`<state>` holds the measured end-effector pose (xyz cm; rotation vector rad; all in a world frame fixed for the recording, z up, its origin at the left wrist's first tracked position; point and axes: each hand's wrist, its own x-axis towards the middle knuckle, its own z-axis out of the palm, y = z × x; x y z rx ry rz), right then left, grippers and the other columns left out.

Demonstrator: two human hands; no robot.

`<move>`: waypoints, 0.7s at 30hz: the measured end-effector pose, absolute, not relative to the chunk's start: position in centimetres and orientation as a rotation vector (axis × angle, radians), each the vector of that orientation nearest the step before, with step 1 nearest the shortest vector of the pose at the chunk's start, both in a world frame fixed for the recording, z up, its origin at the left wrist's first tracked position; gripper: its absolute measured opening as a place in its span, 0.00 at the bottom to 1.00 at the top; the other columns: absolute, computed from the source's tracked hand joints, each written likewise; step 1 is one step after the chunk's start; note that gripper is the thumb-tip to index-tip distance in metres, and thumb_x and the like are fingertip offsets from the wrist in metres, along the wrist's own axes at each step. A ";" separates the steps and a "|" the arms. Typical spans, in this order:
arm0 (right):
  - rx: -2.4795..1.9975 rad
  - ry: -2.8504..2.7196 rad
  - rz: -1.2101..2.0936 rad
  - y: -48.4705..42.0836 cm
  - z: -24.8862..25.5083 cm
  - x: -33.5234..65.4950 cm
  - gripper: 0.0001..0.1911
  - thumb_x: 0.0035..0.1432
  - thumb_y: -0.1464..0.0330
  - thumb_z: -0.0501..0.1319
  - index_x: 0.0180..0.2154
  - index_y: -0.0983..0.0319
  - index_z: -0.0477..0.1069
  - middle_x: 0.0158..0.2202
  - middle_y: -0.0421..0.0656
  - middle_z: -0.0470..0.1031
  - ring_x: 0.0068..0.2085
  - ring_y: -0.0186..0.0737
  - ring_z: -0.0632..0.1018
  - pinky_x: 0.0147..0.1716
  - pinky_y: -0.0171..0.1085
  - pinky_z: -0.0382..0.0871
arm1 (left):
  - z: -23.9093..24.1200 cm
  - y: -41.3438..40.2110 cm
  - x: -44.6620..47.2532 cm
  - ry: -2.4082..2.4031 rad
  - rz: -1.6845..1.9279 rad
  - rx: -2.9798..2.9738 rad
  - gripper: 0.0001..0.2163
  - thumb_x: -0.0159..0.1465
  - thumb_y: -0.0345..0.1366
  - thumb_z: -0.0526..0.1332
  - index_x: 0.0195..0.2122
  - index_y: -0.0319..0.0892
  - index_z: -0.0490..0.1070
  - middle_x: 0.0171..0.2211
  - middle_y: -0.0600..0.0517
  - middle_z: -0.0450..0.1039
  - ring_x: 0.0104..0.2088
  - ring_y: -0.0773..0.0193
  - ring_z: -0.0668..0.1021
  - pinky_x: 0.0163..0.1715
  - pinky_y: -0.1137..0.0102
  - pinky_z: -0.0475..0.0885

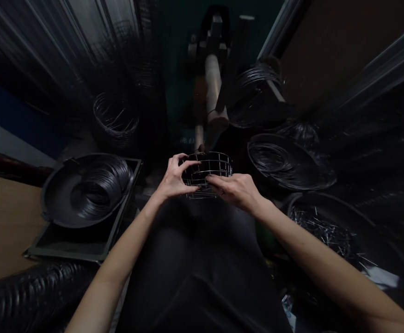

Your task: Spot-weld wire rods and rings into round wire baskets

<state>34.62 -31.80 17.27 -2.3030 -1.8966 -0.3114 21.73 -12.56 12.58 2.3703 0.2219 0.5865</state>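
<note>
Between my hands is a small round wire basket (pixel 219 167), made of thin metal rings joined by upright wires. My left hand (pixel 178 178) grips its left side, with the thumb low and the fingers spread over the upper rings. On the near right side, my right hand (pixel 235 187) pinches the wires with thumb and fingers close together. Just beyond the basket stands a machine with a thick pale cylindrical arm (pixel 214 85) and a thinner rod (pixel 198 136) below it. Whether the basket touches the rod is too dark to tell.
Left, a dark basin (pixel 54 194) holds wire rings (pixel 101 187), with another wire bundle (pixel 115 118) behind. Right are a pan (pixel 313 178) of wire rings and a large basin (pixel 364 217) of short wire pieces. A ribbed black coil (pixel 32 296) lies front left.
</note>
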 end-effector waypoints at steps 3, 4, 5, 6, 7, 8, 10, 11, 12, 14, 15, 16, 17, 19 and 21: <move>-2.314 -1.909 -0.318 -31.4 17.4 34.8 0.15 0.66 0.64 0.54 0.48 0.52 0.78 0.45 0.37 0.81 0.26 0.34 0.78 0.23 0.34 0.56 | 12.5 -12.2 21.9 0.244 0.607 2.366 0.34 0.45 0.40 0.76 0.55 0.49 0.72 0.56 0.45 0.57 0.59 0.44 0.64 0.62 0.46 0.63; -2.317 -1.910 -0.312 -31.2 17.4 34.8 0.15 0.66 0.65 0.54 0.48 0.52 0.78 0.45 0.37 0.82 0.26 0.34 0.78 0.23 0.34 0.55 | 12.6 -12.1 21.9 0.250 0.604 2.357 0.33 0.45 0.40 0.76 0.55 0.49 0.72 0.56 0.45 0.57 0.59 0.44 0.64 0.62 0.47 0.63; -2.317 -1.909 -0.303 -31.1 17.5 34.9 0.15 0.66 0.65 0.54 0.48 0.52 0.78 0.44 0.37 0.82 0.26 0.33 0.78 0.22 0.34 0.55 | 12.6 -11.9 22.0 0.255 0.599 2.348 0.33 0.46 0.40 0.76 0.55 0.49 0.72 0.56 0.45 0.57 0.60 0.44 0.64 0.62 0.47 0.63; -2.315 -1.905 -0.298 -30.9 17.5 35.0 0.15 0.66 0.65 0.54 0.48 0.52 0.78 0.43 0.38 0.82 0.26 0.33 0.78 0.22 0.34 0.54 | 12.7 -11.8 22.1 0.256 0.593 2.341 0.33 0.46 0.40 0.76 0.55 0.49 0.72 0.56 0.45 0.57 0.60 0.45 0.64 0.62 0.47 0.63; -2.311 -1.900 -0.296 -30.7 17.5 35.2 0.16 0.66 0.64 0.54 0.49 0.52 0.78 0.43 0.38 0.82 0.26 0.33 0.77 0.22 0.34 0.54 | 12.7 -11.6 22.3 0.255 0.586 2.337 0.33 0.46 0.40 0.76 0.55 0.49 0.72 0.56 0.45 0.57 0.60 0.45 0.64 0.62 0.47 0.63; -2.309 -1.895 -0.299 -30.4 17.5 35.3 0.16 0.66 0.64 0.54 0.49 0.52 0.77 0.43 0.38 0.82 0.26 0.33 0.78 0.22 0.34 0.53 | 12.8 -11.4 22.4 0.255 0.583 2.334 0.33 0.46 0.40 0.76 0.55 0.50 0.72 0.56 0.45 0.57 0.60 0.45 0.64 0.63 0.47 0.63; -2.321 -1.892 -0.314 -30.0 17.5 35.7 0.16 0.66 0.63 0.55 0.50 0.51 0.77 0.43 0.38 0.82 0.27 0.34 0.78 0.22 0.34 0.52 | 12.8 -11.0 22.8 0.255 0.584 2.332 0.33 0.45 0.41 0.76 0.54 0.50 0.72 0.56 0.46 0.58 0.60 0.45 0.65 0.63 0.48 0.63; -2.336 -1.890 -0.321 -29.9 17.5 35.8 0.15 0.66 0.63 0.55 0.49 0.50 0.77 0.43 0.37 0.82 0.27 0.35 0.78 0.22 0.34 0.52 | 12.9 -10.8 22.9 0.256 0.584 2.332 0.34 0.45 0.41 0.76 0.54 0.50 0.72 0.55 0.46 0.58 0.60 0.45 0.65 0.63 0.48 0.63; -2.351 -1.890 -0.322 -29.8 17.5 35.9 0.15 0.66 0.63 0.55 0.49 0.50 0.77 0.43 0.37 0.82 0.27 0.35 0.78 0.22 0.35 0.51 | 12.9 -10.7 23.0 0.255 0.580 2.330 0.34 0.45 0.41 0.76 0.54 0.49 0.72 0.55 0.45 0.58 0.60 0.46 0.65 0.63 0.49 0.63; -2.364 -1.873 -0.311 -29.9 17.3 36.0 0.15 0.66 0.62 0.56 0.50 0.50 0.77 0.43 0.37 0.82 0.28 0.36 0.79 0.23 0.34 0.52 | 13.0 -10.5 23.1 0.245 0.567 2.321 0.33 0.45 0.42 0.76 0.54 0.48 0.72 0.54 0.45 0.59 0.59 0.46 0.66 0.63 0.50 0.63; -2.360 -1.848 -0.304 -30.1 17.2 36.0 0.15 0.66 0.61 0.55 0.51 0.50 0.77 0.44 0.37 0.82 0.29 0.36 0.79 0.23 0.34 0.53 | 13.0 -10.5 23.1 0.240 0.561 2.315 0.33 0.45 0.42 0.76 0.54 0.48 0.72 0.54 0.45 0.60 0.59 0.47 0.67 0.62 0.50 0.64; -2.350 -1.811 -0.300 -30.3 17.1 35.9 0.16 0.67 0.61 0.55 0.51 0.50 0.76 0.45 0.38 0.82 0.30 0.36 0.79 0.24 0.34 0.54 | 13.1 -10.4 23.1 0.236 0.560 2.308 0.33 0.45 0.43 0.76 0.54 0.48 0.72 0.53 0.46 0.61 0.58 0.47 0.67 0.62 0.50 0.64; -2.336 -1.761 -0.301 -30.6 16.9 35.8 0.16 0.67 0.61 0.55 0.52 0.51 0.76 0.45 0.39 0.82 0.32 0.36 0.79 0.25 0.34 0.56 | 13.1 -10.4 23.1 0.234 0.562 2.303 0.33 0.45 0.43 0.76 0.54 0.49 0.72 0.53 0.46 0.61 0.58 0.47 0.67 0.62 0.50 0.63; -2.313 -1.633 -0.317 -31.2 16.4 35.7 0.14 0.67 0.63 0.55 0.49 0.54 0.77 0.46 0.41 0.81 0.35 0.36 0.79 0.26 0.33 0.59 | 13.2 -10.3 23.1 0.233 0.566 2.291 0.34 0.45 0.44 0.76 0.54 0.49 0.72 0.54 0.46 0.62 0.58 0.47 0.68 0.62 0.49 0.64; -2.292 -1.508 -0.334 -31.4 15.9 35.8 0.12 0.67 0.63 0.56 0.43 0.56 0.78 0.45 0.43 0.80 0.36 0.35 0.77 0.28 0.32 0.61 | 13.3 -9.9 23.4 0.228 0.564 2.274 0.33 0.44 0.45 0.77 0.53 0.49 0.72 0.53 0.47 0.63 0.58 0.47 0.69 0.62 0.49 0.64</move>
